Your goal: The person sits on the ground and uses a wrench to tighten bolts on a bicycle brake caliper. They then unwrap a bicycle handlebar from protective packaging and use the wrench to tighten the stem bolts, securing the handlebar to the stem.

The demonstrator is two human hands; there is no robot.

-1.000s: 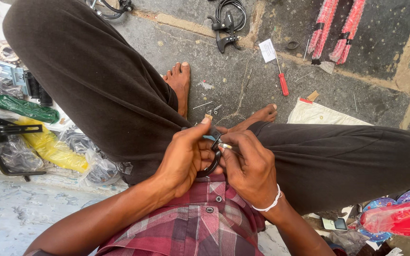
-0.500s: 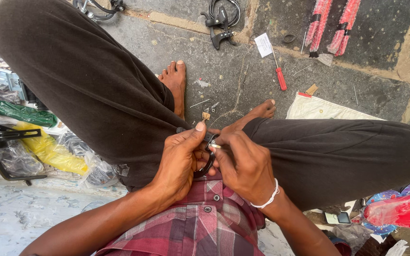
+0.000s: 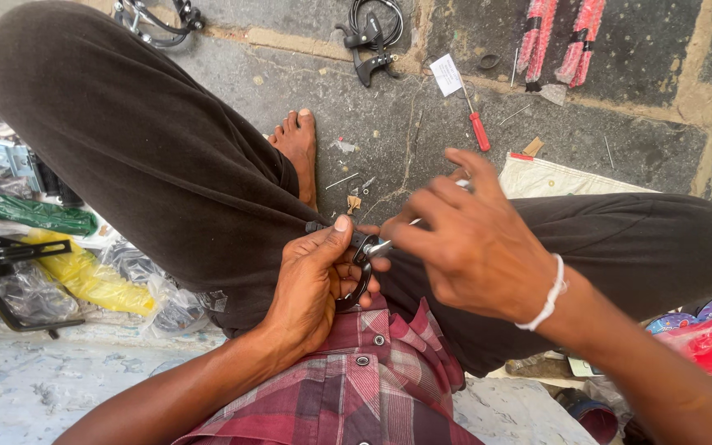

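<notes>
Right hand has lifted up and away from the lap since half a second ago; before, both hands were bunched together over the part. Left hand grips the black brake lever on the lap, thumb on top, fingers curled closed under it. Lever's long axis curves from thumb tip down toward the shirt. Right fingers pinch a thin silvery piece just right of the lever's top end, touching it.

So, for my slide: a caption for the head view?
Left hand holds a small black part in the lap; right hand works a thin metal piece against it.
</notes>
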